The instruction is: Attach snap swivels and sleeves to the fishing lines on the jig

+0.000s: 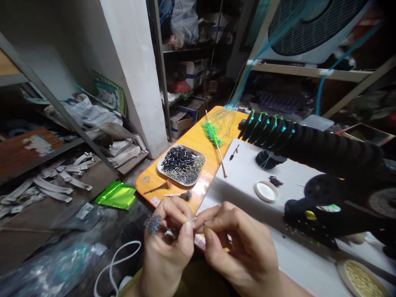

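My left hand (168,243) is closed around the thin stem of a grey beaded cluster (154,224), whose head sticks out at its left side. Close beside it, my right hand (238,243) pinches something thin and small near the left fingertips; its exact shape is too small to tell. Just beyond the hands, a brush-like piece with an orange top (167,184) and another with a grey tip (187,195) lie on the orange board (213,163). Behind them sits a white tray (159,166) of dark tubes and small grey and yellow pieces.
A green-wrapped stick (215,142) lies farther back. Right of it are a white dish (266,191), a black ribbed roll (309,144) with green strands and dark machinery. A bowl of golden pieces (363,280) is at lower right. A green packet (116,195) lies left.
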The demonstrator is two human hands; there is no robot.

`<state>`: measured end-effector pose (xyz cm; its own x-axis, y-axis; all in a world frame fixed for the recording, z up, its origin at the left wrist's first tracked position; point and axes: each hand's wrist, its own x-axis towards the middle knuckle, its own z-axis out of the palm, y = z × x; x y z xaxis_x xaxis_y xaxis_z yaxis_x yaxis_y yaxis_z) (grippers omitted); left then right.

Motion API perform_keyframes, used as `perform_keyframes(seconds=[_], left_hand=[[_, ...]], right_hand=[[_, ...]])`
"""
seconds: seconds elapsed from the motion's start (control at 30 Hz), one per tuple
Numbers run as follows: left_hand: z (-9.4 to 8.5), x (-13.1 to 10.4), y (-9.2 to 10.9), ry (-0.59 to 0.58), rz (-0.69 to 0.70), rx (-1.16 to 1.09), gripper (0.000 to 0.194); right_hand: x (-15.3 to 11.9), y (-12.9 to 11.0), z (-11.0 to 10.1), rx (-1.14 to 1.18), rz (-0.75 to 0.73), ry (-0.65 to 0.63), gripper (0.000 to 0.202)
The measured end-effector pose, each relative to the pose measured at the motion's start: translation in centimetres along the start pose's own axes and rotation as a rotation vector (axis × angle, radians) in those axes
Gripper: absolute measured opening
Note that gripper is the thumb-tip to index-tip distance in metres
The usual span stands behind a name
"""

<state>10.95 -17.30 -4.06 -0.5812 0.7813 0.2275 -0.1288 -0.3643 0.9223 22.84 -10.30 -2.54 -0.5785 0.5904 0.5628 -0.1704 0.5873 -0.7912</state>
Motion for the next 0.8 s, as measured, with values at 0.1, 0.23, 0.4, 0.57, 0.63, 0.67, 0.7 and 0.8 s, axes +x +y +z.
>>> perform_keyframes(seconds=[0.1, 0.23, 0.4, 0.57, 0.63, 0.67, 0.7, 0.8], left_hand=[[0.2, 0.1, 0.0, -0.009, -0.009, -0.003, 0.020], [0.2, 0.1, -0.1, -0.025, -0.018, 0.005, 0.019], [0.0, 0.1, -0.4, -0.031, 0.030, 0.029, 0.021], [0.1, 0.2, -0.7, -0.013, 0.104, 0.093, 0.018], [0.1, 0.3, -0.8, -0.015, 0.130, 0.083, 0.014], [0.1, 0.3, -0.8, -0.022, 0.141, 0.071, 0.013], [0.1, 0.4, -0.8, -0.029, 0.143, 0.059, 0.014], [0.1, 0.5, -0.6, -0.040, 0.107, 0.026, 0.016]], right_hand=[[0.1, 0.1, 0.0, -0.007, -0.021, 0.012, 0.020], [0.2, 0.0, -0.1, -0.020, -0.019, 0.014, 0.019], [0.2, -0.1, -0.1, -0.034, -0.033, 0.023, 0.020], [0.6, -0.2, -0.3, -0.010, 0.053, 0.039, 0.013], [0.9, -0.2, -0.4, 0.010, 0.133, 0.054, 0.008], [1.1, -0.1, -0.5, 0.033, 0.182, 0.055, 0.007], [1.3, -0.1, -0.6, 0.064, 0.236, 0.051, 0.005], [1.8, 0.1, -0.7, 0.187, 0.403, 0.021, 0.008]])
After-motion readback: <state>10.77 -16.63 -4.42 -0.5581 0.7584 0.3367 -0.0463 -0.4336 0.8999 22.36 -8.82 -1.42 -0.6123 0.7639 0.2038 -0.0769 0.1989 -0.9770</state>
